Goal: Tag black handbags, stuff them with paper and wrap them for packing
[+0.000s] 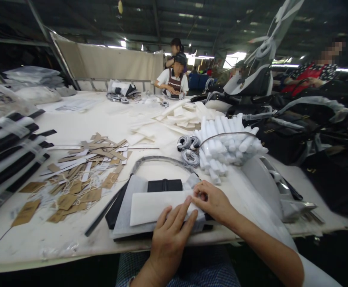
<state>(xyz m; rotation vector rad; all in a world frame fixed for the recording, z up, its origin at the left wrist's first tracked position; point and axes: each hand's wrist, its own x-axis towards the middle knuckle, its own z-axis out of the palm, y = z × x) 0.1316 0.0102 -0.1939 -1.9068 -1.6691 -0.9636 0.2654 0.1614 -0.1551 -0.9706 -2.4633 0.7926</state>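
A black handbag (164,185) lies flat at the table's near edge, partly covered by grey-white wrapping paper (126,215), its wrapped handle (162,160) arching behind it. My left hand (171,235) rests flat on a folded white sheet (153,207) over the bag, fingers stretched out. My right hand (211,201) is at the sheet's upper right corner, its fingers curled and pinching the paper there.
Brown card tags with strings (81,175) are scattered to the left. Black and white wrapped items (6,155) are stacked at far left. White paper rolls (224,143) and more black bags (284,135) sit right. Other people work at the table's far end (174,79).
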